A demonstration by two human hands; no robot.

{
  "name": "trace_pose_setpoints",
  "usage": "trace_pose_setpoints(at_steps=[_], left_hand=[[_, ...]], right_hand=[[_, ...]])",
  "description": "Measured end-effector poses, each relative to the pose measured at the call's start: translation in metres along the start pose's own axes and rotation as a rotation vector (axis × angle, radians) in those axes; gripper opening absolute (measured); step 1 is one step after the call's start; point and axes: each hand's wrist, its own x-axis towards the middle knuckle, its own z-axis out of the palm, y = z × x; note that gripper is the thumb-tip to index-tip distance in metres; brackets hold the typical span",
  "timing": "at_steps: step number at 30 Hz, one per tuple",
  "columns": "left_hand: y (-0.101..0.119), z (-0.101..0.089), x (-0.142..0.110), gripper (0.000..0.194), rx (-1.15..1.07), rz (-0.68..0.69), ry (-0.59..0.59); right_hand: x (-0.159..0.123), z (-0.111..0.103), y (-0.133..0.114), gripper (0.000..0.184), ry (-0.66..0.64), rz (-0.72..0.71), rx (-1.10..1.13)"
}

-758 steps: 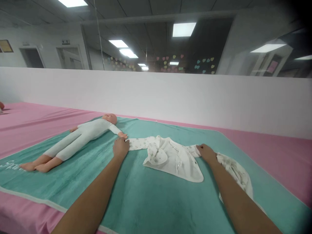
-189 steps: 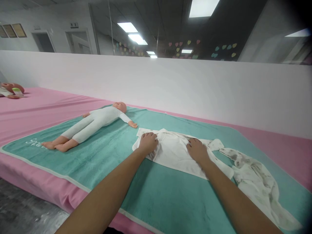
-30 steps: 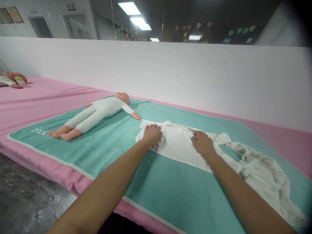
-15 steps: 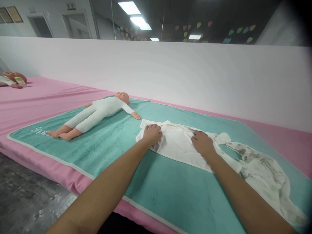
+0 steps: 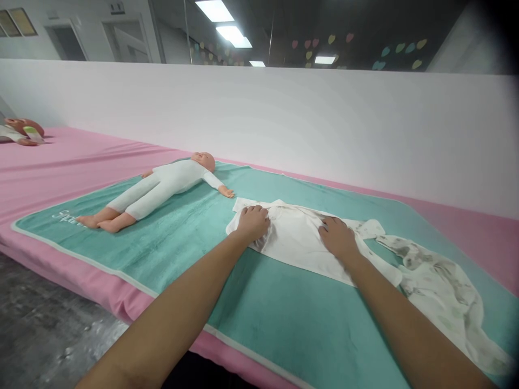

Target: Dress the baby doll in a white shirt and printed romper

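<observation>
Head view: left hand [image 5: 253, 224] lying flat and palm down on the near-left part of a folded white baby garment [image 5: 298, 246], fingers close together, nothing pinched. Right hand [image 5: 337, 239] also flat on the garment, further right, fingers slightly spread and pressing on the cloth, with no pinch either. Garment flat in a long, neat band across a teal towel [image 5: 284, 324], its left end just beside the outstretched hand of a baby doll [image 5: 170, 181] in a white bodysuit, lying face up on the same towel. Bunched, lightly patterned white cloth [image 5: 440, 302] spreading from the garment's right end toward the towel's near-right corner. Towel on a pink mattress [image 5: 81, 156], with a second doll [image 5: 20, 132] far off at the left end. Tall white partition [image 5: 284, 119] along the mattress's far side, and bare grey floor [image 5: 48, 329] beyond its near edge.
</observation>
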Motion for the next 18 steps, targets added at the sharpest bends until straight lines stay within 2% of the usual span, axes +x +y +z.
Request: trace_pose_setpoints(at_steps=[18], left_hand=[[-0.0003,0.0021,0.0012,0.028,0.04,0.014,-0.006]], right_hand=[[-0.0021,-0.0024,-0.0013,0.034,0.013,-0.004,0.002]])
